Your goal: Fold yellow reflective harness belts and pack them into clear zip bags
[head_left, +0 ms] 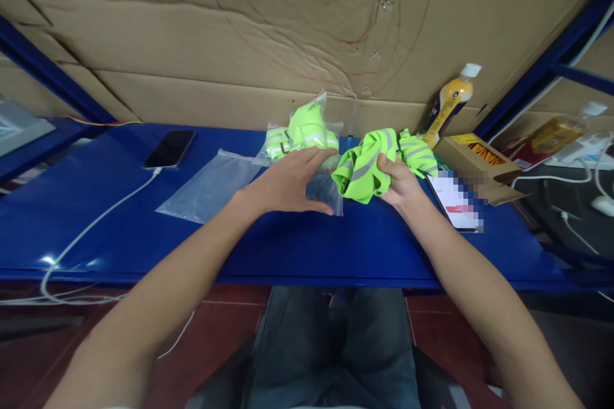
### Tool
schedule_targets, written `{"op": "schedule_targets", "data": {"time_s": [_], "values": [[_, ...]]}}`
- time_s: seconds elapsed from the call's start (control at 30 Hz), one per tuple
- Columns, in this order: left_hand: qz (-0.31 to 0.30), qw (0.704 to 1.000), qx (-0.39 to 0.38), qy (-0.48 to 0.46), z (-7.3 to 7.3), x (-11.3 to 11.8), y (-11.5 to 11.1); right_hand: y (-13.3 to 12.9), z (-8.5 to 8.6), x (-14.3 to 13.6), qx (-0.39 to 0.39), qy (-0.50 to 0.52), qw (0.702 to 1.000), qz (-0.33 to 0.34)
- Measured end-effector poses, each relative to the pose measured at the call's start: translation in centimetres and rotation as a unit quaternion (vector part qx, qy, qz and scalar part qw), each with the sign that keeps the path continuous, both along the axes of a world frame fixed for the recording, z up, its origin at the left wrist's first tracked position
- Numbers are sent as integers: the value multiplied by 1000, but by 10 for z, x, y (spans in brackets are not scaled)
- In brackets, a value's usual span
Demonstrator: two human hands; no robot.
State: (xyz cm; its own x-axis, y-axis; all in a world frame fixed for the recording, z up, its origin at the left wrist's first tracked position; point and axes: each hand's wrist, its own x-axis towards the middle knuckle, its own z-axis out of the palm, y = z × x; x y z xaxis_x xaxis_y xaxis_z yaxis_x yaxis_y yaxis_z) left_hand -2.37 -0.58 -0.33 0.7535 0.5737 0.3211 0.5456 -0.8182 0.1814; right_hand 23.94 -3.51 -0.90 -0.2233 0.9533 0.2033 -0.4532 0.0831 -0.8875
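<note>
Your left forearm (pixel 192 268) and right forearm (pixel 460 255) come in from the lower corners, above your 2 legs in dark trousers (pixel 288 351). Beyond them runs a blue table (pixel 307 249). Your right hand (pixel 396 179) is closed around a crumpled neon-green bundle (pixel 364 166) with grey bands, its thumb pressed on the near face; you have it up over the table, right of centre. Your left hand (pixel 292 182) is spread wide, thumb well away from the fingers, with the gap facing the bundle. It is over a clear bag (pixel 323 195), and you cannot tell whether it touches the plastic.

Just behind that hand, clear packets (pixel 307 124) hold more of the green material. To its left, a flat zip bag (pixel 211 185) lies on the table, and farther left a black phone (pixel 170 149) is plugged into a white cable (pixel 100 223). Past your right hand you have another green roll (pixel 418 152), a phone with a lit screen (pixel 448 201), an open cardboard box (pixel 455 156) and 1 yellow-labelled bottle (pixel 448 102) by the cardboard wall (pixel 144 25).
</note>
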Motion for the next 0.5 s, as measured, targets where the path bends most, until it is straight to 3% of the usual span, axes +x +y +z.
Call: {"op": "schedule_targets", "data": {"time_s": [0.2, 0.33, 0.5], "values": [[30, 988, 149, 31, -7, 26, -18, -3, 2, -7, 7, -15, 1000, -7], [29, 987, 156, 37, -8, 36, -27, -5, 5, -9, 6, -20, 1000, -19], [30, 988, 150, 4, -4, 28, -21, -3, 2, -5, 13, -12, 1000, -17]]}}
